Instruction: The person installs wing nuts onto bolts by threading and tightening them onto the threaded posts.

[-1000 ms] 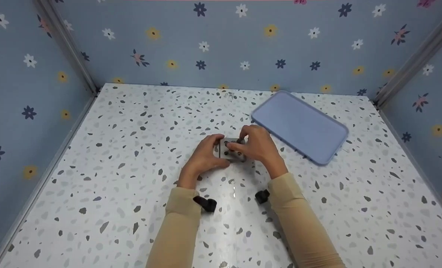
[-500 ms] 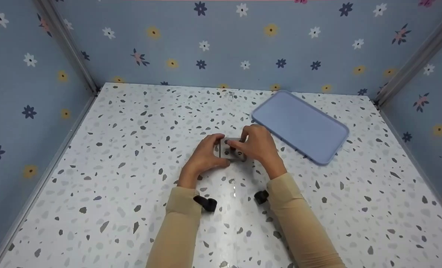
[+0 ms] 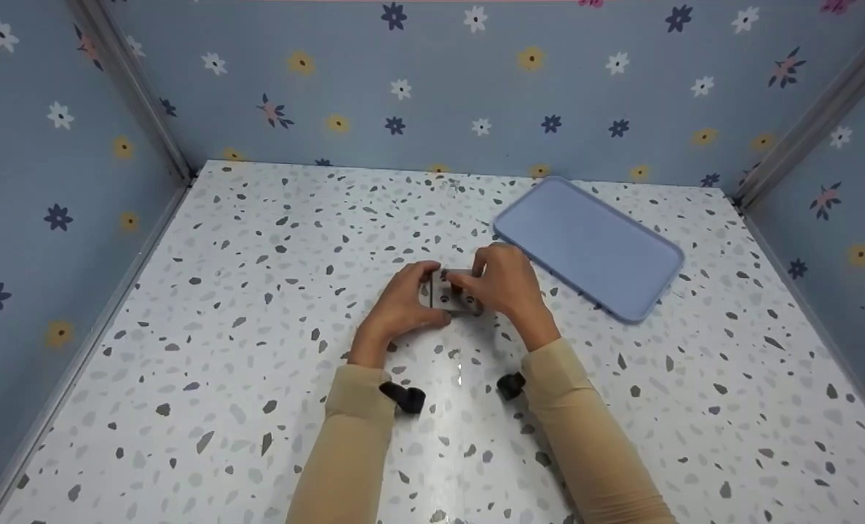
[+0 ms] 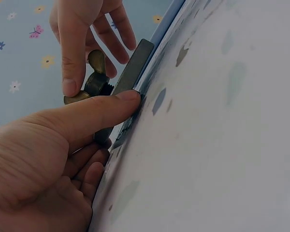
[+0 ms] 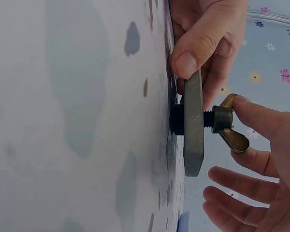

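A grey metal plate (image 3: 456,306) with several holes is held near the middle of the table, between the thumb and fingers of my left hand (image 3: 401,300). A threaded bolt (image 5: 208,119) passes through it, its dark head (image 5: 177,120) on the table side. On the bolt's upper end sits a brass-coloured wing nut (image 5: 223,118), with a short stretch of thread showing between nut and plate. My right hand (image 3: 509,282) pinches the nut's wings between thumb and index finger. Its other fingers are spread beside the plate in the right wrist view. In the left wrist view the plate (image 4: 132,67) appears edge-on.
A light blue rectangular tray (image 3: 589,247) lies at the back right, slanted, just beyond my right hand. The table is white with a speckled pattern (image 3: 258,233). Flowered blue panels (image 3: 432,87) stand at the back and both sides.
My right thumb and fingertips have shifted slightly over the plate, around the wing nut. The left hand, the plate and the tray stay in place.
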Demonstrator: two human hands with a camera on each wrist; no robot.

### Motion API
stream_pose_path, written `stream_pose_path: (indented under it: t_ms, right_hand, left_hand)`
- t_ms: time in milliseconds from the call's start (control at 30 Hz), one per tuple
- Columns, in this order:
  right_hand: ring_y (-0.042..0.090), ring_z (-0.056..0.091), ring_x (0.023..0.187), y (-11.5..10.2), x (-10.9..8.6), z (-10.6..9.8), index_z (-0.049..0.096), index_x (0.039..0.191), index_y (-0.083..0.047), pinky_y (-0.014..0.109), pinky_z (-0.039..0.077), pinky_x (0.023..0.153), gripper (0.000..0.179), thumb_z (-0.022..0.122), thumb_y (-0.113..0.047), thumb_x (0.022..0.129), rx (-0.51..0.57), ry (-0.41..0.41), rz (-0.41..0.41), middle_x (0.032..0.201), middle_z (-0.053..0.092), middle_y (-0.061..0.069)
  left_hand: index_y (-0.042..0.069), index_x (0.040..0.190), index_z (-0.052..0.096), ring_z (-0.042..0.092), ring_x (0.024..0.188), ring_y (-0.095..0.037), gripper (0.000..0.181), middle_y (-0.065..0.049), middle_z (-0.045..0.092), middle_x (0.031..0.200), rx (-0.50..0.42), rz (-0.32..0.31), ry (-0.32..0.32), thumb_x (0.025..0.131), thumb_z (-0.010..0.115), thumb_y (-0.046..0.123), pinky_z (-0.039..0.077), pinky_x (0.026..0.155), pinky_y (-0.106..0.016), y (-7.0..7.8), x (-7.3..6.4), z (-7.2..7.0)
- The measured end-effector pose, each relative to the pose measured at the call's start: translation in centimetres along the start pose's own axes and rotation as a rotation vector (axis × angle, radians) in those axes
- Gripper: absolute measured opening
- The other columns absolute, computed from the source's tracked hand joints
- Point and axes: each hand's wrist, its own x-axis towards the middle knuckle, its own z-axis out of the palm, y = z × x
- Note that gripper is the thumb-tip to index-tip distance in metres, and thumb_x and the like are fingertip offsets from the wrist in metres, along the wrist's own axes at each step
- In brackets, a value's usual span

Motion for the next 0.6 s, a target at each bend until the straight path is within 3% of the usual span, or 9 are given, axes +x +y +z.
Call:
stream_pose_path:
  t_ms: [367,467,600]
  right_hand:
    - [0.021,0.056,0.07,-0.1,0.2,0.0,0.074,0.069,-0.008,0.035,0.048,0.066,0.047,0.081,-0.048,0.092,-0.018,-0.011,0.0,0.075,0.068,0.006]
    - [0.023,0.059,0.072,0.0,0.1,-0.3,0.077,0.074,-0.007,0.037,0.051,0.068,0.044,0.08,-0.046,0.093,0.012,-0.024,-0.021,0.08,0.071,0.008]
    - [0.029,0.068,0.087,0.4,0.0,-1.1,0.081,0.088,-0.008,0.042,0.057,0.079,0.034,0.077,-0.04,0.098,0.087,-0.068,-0.072,0.093,0.076,0.009]
  left_hand:
    - [0.01,0.157,0.049,0.053,0.131,-0.03,0.095,-0.012,0.053,0.153,0.002,0.006,-0.002,0.071,0.091,0.008,0.041,0.117,-0.043,0.1,0.0,0.0]
    - [0.009,0.156,0.049,0.051,0.136,-0.029,0.094,-0.012,0.053,0.154,-0.005,0.01,-0.002,0.072,0.091,0.008,0.039,0.12,-0.042,0.1,-0.1,0.0]
    - [0.009,0.156,0.049,0.049,0.142,-0.029,0.094,-0.011,0.052,0.155,-0.008,0.013,-0.002,0.072,0.091,0.008,0.035,0.124,-0.042,0.2,-0.2,0.0]
